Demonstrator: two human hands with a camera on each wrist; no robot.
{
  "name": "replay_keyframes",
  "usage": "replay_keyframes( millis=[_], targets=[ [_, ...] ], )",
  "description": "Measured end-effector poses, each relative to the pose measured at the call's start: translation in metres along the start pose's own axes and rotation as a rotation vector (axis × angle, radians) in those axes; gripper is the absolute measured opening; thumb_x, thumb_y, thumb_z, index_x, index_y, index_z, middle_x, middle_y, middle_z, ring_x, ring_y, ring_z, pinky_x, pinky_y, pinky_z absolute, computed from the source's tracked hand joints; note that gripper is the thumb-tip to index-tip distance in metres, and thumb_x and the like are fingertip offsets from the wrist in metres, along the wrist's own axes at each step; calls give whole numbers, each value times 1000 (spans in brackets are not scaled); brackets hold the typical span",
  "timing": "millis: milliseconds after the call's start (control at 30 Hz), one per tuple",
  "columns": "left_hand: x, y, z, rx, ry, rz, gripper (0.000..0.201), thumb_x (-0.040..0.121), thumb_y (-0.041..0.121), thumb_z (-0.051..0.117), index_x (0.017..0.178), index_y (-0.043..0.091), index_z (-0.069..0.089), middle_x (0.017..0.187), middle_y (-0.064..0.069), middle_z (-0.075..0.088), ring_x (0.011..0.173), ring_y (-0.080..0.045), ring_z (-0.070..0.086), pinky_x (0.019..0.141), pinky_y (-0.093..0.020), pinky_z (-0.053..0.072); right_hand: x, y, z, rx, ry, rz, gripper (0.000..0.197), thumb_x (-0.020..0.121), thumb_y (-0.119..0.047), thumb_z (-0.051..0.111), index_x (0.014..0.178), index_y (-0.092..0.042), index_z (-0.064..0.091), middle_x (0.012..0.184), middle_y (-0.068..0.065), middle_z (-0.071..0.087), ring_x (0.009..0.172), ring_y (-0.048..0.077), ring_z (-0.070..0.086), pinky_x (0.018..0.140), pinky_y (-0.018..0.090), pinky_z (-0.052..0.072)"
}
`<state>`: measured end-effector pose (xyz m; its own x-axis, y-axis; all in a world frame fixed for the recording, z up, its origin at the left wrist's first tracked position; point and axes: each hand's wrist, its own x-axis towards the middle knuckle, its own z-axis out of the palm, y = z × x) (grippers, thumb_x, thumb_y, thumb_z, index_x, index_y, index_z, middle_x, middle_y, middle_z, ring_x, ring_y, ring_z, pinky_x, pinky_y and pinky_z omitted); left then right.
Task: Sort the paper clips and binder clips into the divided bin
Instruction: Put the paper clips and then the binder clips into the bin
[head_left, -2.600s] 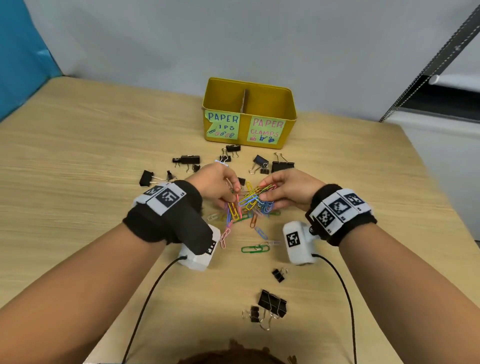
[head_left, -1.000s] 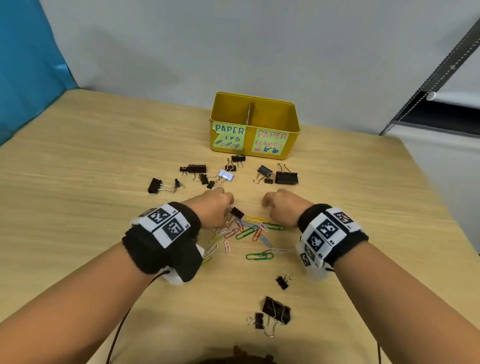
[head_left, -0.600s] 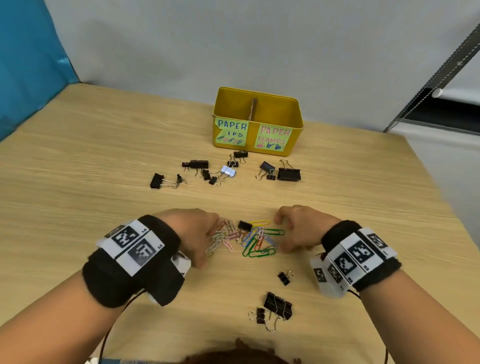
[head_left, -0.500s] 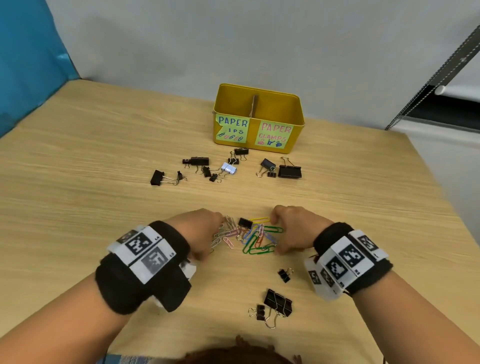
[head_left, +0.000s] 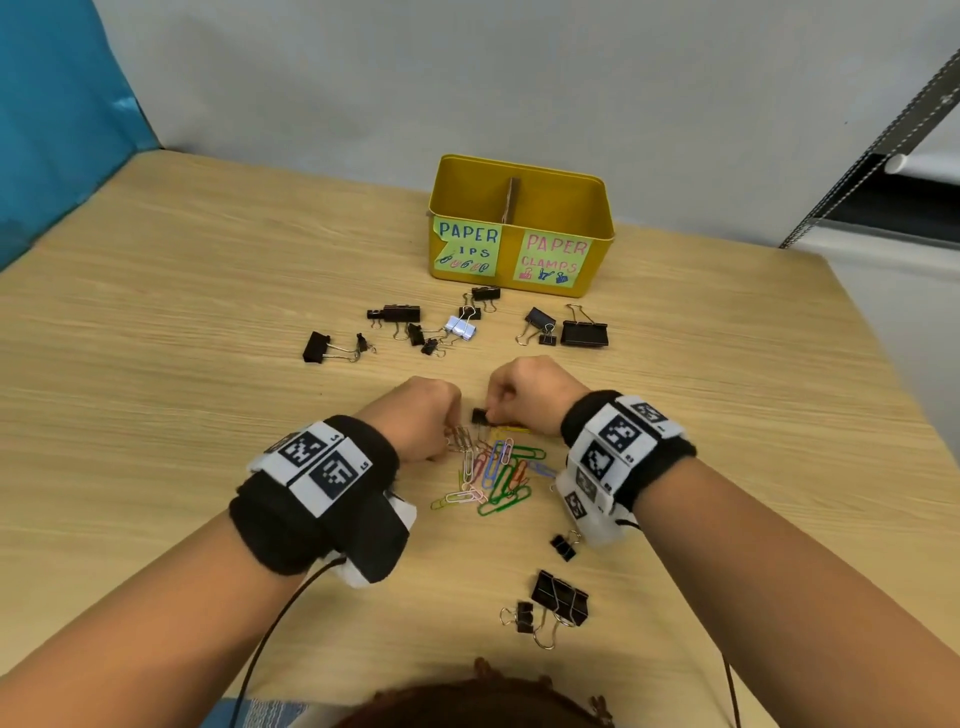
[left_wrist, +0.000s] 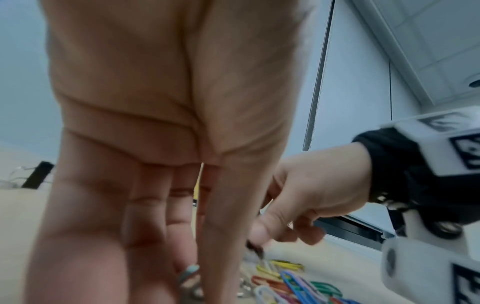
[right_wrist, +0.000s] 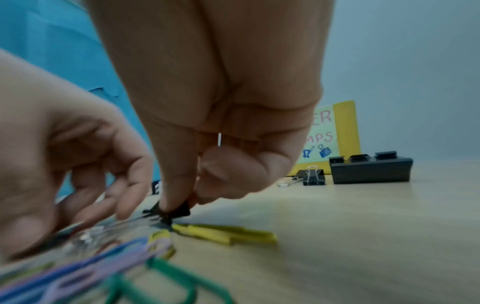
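Observation:
The yellow divided bin (head_left: 519, 228) stands at the back, labelled for paper clips on the left and paper clamps on the right. A pile of coloured paper clips (head_left: 496, 478) lies between my hands. My right hand (head_left: 498, 410) pinches a small black binder clip (right_wrist: 176, 210) at the far edge of the pile, low on the table. My left hand (head_left: 441, 436) points its fingers down into the silver clips and seems to pinch a paper clip (left_wrist: 189, 272) between thumb and fingers.
Several black binder clips (head_left: 395, 314) and one white one (head_left: 461, 327) lie scattered in front of the bin. A large black one (head_left: 584, 332) sits to the right. Three more binder clips (head_left: 558, 597) lie near the front edge of the wooden table (head_left: 156, 364).
Both hands dropped the lifted paper clips and raked them into a pile nearer me. My right hand has since closed on the small black binder clip at the pile's far edge.

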<state>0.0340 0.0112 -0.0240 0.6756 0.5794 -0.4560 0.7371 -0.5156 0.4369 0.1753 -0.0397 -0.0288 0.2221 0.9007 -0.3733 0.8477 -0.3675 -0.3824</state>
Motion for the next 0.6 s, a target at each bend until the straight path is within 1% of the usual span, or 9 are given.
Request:
replay_keyframes(
  millis=[67,133,167,200,267,367,467,533,600],
  targets=[
    [-2,-4,-1,-4,15,-1,30,81,3,66,108,14,58,99,0,51,81,-14,49,51,-15,36,6,3,-8,98,81,73,16,87,-18,62,98,-9,69,92,3,63,83,14,55,63,23,47],
    [-2,-5,-2,42,26,17,40,80,7,69,116,15,56,111,-4,51,91,-16,49,68,-18,41,7,8,-15,109,160,144,23,92,-20,53,105,-7,66,101,9,63,83,18,54,56,21,45],
    [-1,-6,-2,66,27,36,47,79,7,70,121,16,53,119,-5,48,97,-18,49,76,-21,41,7,10,-16,67,157,168,27,93,-19,48,109,-5,65,107,12,64,86,21,55,61,25,48],
    [0,-5,-2,80,21,57,52,78,6,70,126,18,51,123,-5,43,105,-21,49,83,-24,41,6,12,-16,2,128,176,29,95,-19,44,112,-5,63,113,14,64,91,24,57,73,31,52],
    [1,-2,0,91,-12,94,56,78,2,67,129,19,50,126,-4,40,113,-22,47,90,-25,41,0,13,-12,-106,48,142,31,96,-17,39,115,-6,62,121,14,62,107,28,58,92,35,47],
    [0,5,5,107,-77,174,51,77,1,66,125,15,52,125,-5,47,107,-19,51,84,-22,43,-19,8,-8,-113,-116,9,29,95,-14,43,115,-12,63,120,8,58,114,24,53,92,26,40],
    [-4,5,6,93,-145,205,57,75,10,72,127,15,49,123,-5,49,103,-18,52,86,-27,48,-40,9,-6,-131,-209,-67,35,92,-26,52,127,-18,56,117,7,52,116,24,51,96,31,41],
    [-9,3,7,104,-181,184,71,69,25,79,130,18,42,119,-1,43,107,-17,47,91,-30,45,-53,14,-3,-170,-218,-18,61,80,-41,66,135,-25,44,125,4,44,117,22,46,100,36,43],
    [-14,5,13,184,-161,161,81,63,36,82,130,19,38,116,0,39,113,-18,42,93,-31,43,-62,16,3,-243,-208,20,81,69,-45,75,137,-28,36,126,1,38,117,21,42,101,37,43]
  ],
)
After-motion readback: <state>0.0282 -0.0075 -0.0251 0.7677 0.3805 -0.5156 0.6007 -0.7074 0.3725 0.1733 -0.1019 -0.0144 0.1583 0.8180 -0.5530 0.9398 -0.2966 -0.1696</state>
